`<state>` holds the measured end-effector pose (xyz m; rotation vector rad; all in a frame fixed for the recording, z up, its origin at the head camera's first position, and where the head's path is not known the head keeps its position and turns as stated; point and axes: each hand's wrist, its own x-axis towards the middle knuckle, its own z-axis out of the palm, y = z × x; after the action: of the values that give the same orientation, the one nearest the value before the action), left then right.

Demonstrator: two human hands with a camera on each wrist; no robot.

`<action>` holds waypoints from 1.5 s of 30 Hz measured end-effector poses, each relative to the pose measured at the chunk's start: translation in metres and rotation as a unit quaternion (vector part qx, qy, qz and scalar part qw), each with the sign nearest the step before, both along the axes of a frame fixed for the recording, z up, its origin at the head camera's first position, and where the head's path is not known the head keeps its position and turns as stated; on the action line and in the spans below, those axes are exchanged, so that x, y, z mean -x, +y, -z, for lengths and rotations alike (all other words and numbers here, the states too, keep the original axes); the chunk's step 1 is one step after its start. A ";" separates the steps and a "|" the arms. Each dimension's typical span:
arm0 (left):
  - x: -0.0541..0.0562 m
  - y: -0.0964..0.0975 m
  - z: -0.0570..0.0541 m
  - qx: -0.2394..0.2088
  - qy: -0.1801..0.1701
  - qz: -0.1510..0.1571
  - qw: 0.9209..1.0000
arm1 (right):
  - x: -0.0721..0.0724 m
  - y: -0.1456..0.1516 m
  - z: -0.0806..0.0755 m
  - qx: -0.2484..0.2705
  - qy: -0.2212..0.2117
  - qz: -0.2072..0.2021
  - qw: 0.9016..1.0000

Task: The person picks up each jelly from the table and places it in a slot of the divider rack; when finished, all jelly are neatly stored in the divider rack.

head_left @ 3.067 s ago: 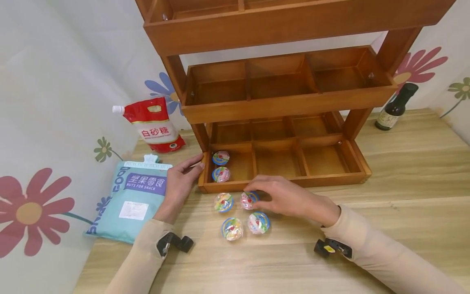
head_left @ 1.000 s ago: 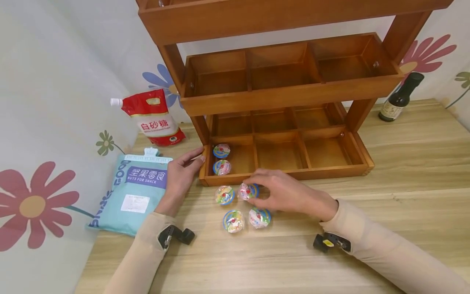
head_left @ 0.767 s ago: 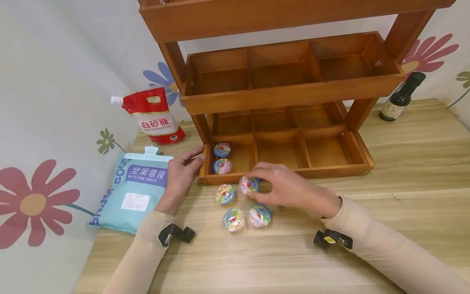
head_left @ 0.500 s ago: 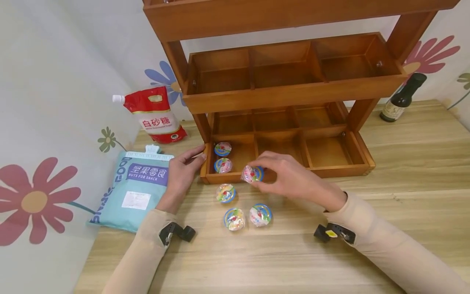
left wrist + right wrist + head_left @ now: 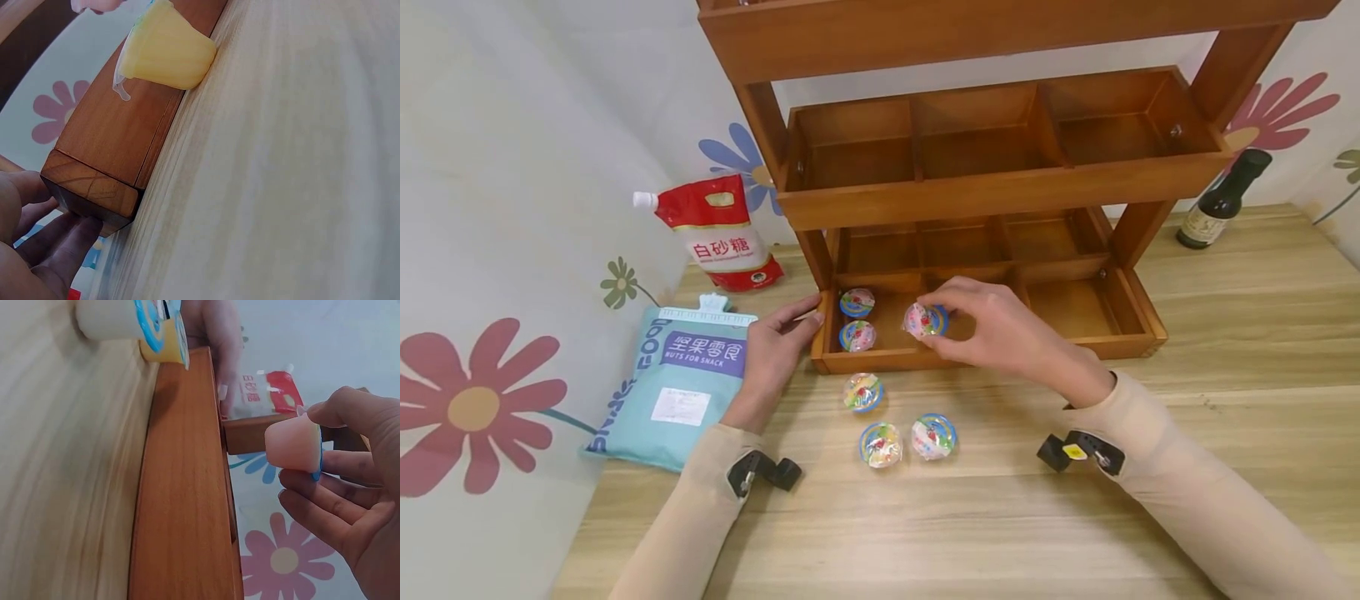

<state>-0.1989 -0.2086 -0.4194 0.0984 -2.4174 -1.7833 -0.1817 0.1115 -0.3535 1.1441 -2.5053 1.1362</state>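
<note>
My right hand [image 5: 1011,329] pinches a pink jelly cup [image 5: 919,320] between thumb and fingers, above the front left compartment of the wooden rack's bottom tier [image 5: 887,361]. In the right wrist view, the jelly cup [image 5: 292,445] is raised past the tier's front board. My left hand [image 5: 775,350] rests its fingers against the tier's left end, as the left wrist view also shows. Two jelly cups, one behind [image 5: 856,302] and one in front [image 5: 857,336], sit along that compartment's left wall. On the table stand two yellowish jelly cups [image 5: 862,392] and a pinkish-white jelly cup [image 5: 934,437].
A red and white sugar pouch [image 5: 722,235] stands left of the rack, with a teal nut snack bag [image 5: 681,406] in front of it. A dark bottle [image 5: 1221,200] is at the back right. The rack's middle tier [image 5: 992,185] overhangs the bottom one.
My right hand has picked the pink jelly cup up from the table and carried it up and forward over the bottom tier's front board. My left hand has stayed against the rack.
</note>
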 end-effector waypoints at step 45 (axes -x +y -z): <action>0.000 -0.001 0.001 -0.003 -0.008 0.004 1.000 | 0.050 0.001 0.012 -0.028 -0.092 0.106 0.990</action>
<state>-0.1991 -0.2095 -0.4203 0.1028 -2.4270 -1.8001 -0.2321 0.1129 -0.3654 0.7934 -2.7332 1.1675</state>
